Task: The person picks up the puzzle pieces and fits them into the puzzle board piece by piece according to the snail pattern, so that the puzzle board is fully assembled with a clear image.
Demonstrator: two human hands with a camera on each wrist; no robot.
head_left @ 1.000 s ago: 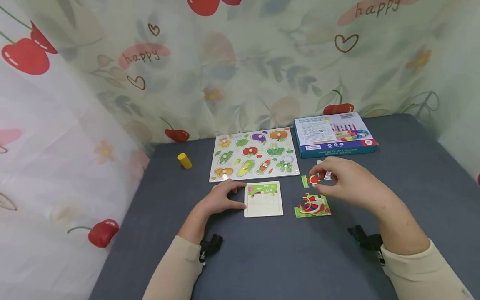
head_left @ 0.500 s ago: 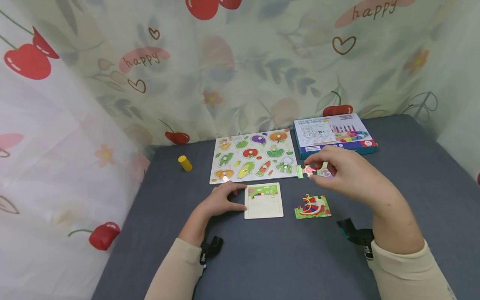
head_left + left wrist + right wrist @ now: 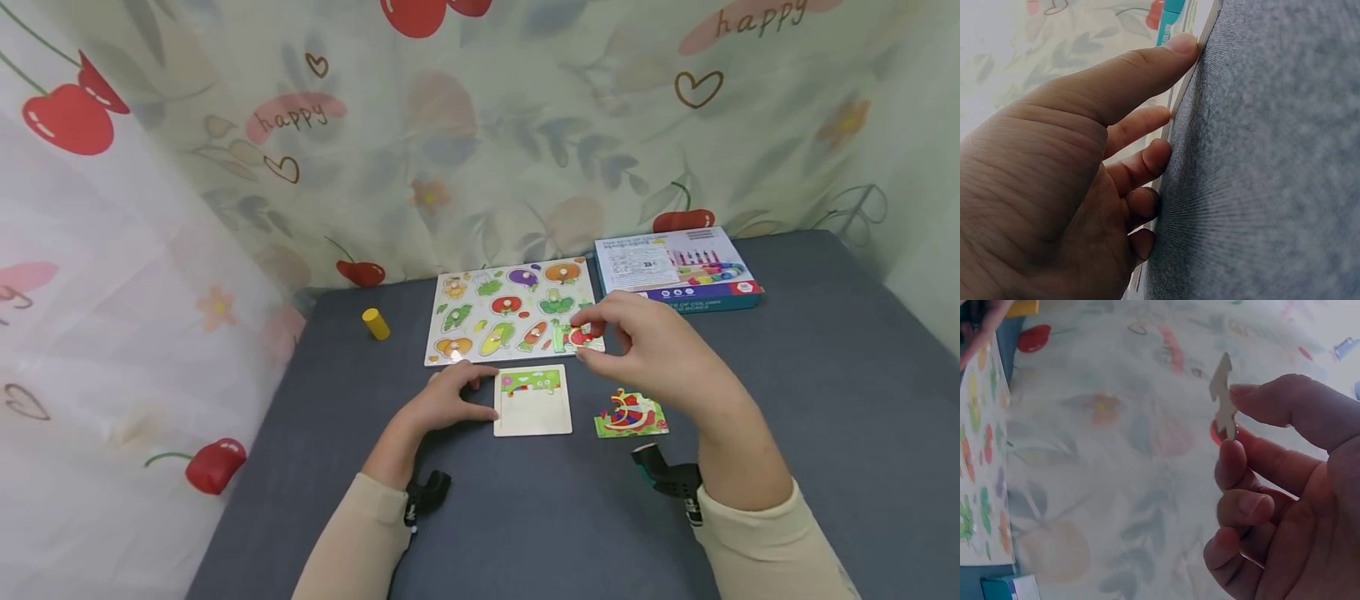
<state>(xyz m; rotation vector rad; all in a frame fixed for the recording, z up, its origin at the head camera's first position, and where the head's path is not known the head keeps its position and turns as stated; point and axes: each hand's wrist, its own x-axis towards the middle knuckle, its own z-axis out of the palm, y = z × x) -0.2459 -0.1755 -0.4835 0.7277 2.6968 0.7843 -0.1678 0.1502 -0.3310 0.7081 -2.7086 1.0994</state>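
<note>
My right hand (image 3: 645,346) pinches a small jigsaw piece (image 3: 576,337), red and green on its face, between thumb and fingers. In the head view it overlaps the vegetable board's near right corner; its bare wooden back (image 3: 1224,394) shows in the right wrist view. At the left edge of a small wooden puzzle tray (image 3: 533,417), my left hand (image 3: 446,398) rests with thumb and index finger spread along the edge. The left wrist view shows the thumb tip (image 3: 1182,44) right at that edge. Colourful pieces (image 3: 529,382) fill the tray's top strip. More jigsaw pieces (image 3: 632,415) lie right of it.
Behind the tray lies a vegetable puzzle board (image 3: 468,300), and a flat blue box (image 3: 678,268) is at its right. A yellow cylinder (image 3: 376,324) stands at the left. Patterned cloth (image 3: 510,125) hangs behind the grey table (image 3: 540,517).
My right hand has lifted the jigsaw piece from right of the vegetable board and moved it left, towards the tray. My left hand stays at the tray's edge.
</note>
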